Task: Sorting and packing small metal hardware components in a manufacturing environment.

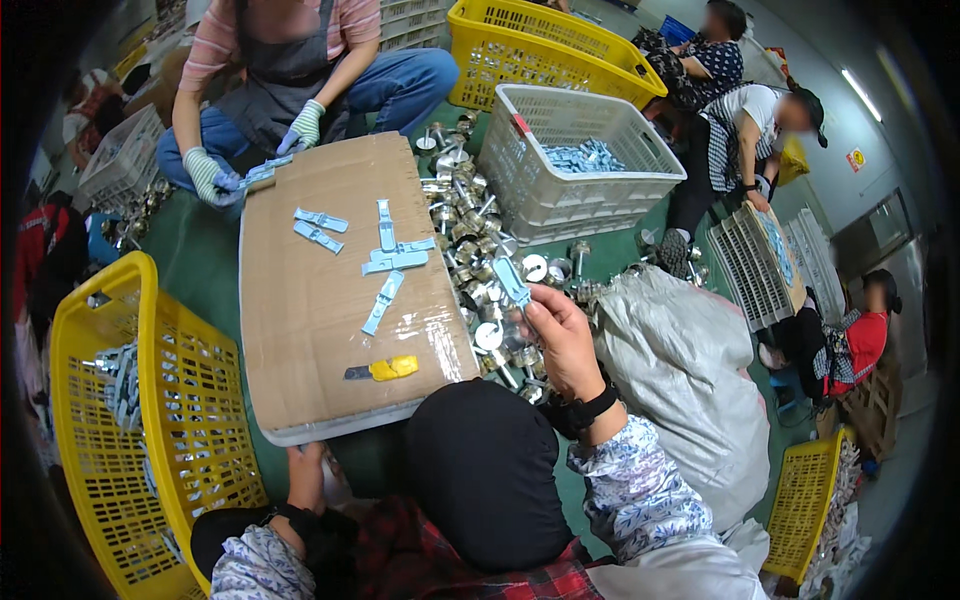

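My right hand (562, 335) pinches a light blue plastic clip (511, 282) between thumb and fingers, raised just off the right edge of the cardboard-topped work surface (330, 330). My left hand (307, 476) is low, by the near edge of that surface; its fingers are mostly hidden, and I cannot tell whether they hold anything. Several similar clips (382, 302) lie scattered on the cardboard. Closer to me on it rests a yellow-handled utility knife (388, 368). Across from me, a person in striped gloves (305, 127) handles more blue clips (266, 171) at the far corner.
Metal parts with round discs and stems (470, 225) are piled right of the cardboard. Behind them stands a grey crate (580, 205) with blue pieces. A yellow basket (150, 330) stands at my left, a large white sack (680, 370) at my right. Other people sit farther off.
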The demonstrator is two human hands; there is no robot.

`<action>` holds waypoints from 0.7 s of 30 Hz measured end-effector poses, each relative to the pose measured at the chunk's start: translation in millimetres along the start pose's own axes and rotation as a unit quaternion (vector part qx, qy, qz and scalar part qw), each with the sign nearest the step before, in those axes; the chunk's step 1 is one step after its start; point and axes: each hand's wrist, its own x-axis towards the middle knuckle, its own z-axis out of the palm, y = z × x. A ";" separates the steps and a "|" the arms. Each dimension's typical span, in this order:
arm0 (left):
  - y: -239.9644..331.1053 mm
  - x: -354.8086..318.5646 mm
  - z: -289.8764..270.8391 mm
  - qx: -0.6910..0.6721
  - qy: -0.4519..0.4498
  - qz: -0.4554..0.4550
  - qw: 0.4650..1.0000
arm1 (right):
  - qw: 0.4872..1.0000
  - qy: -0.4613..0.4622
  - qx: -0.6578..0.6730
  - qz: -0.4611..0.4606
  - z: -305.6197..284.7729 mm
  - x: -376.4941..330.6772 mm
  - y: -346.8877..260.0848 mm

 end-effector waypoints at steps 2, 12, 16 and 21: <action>-0.5 -0.2 1.6 -0.004 0.004 0.000 1.000 | 0.999 0.002 0.034 0.010 -0.8 -0.2 1.0; -9.1 6.8 -6.5 -0.001 -0.009 -0.022 1.000 | 0.996 0.001 0.085 0.023 -4.2 1.5 2.0; -11.4 9.6 -11.6 0.003 -0.005 -0.014 1.000 | 0.997 0.001 0.079 0.023 -2.3 2.2 2.6; -8.2 4.7 -8.1 -0.020 -0.009 -0.029 0.999 | 0.992 0.062 0.069 0.085 -8.2 0.2 10.2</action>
